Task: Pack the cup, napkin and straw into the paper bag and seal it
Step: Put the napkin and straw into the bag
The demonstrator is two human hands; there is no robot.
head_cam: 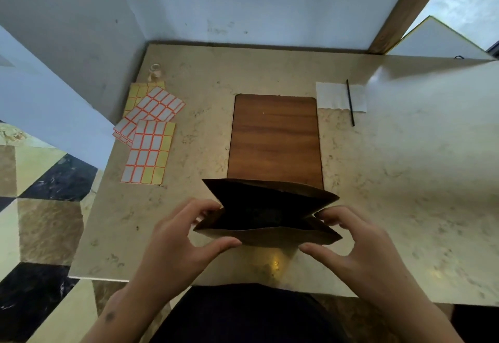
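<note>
Gripping unprinted paper bag (270, 237): left hand (175, 237); right hand (359, 242)

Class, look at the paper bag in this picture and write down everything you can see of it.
The bag is brown paper, standing near the table's front edge with its mouth open upward. Its side gussets fold inward, giving the opening a pinched shape. The inside is dark, so any contents cannot be told. The left hand pinches its left side and the right hand its right side, thumbs against the near wall. Its far side overlaps the wooden board behind it.
</note>
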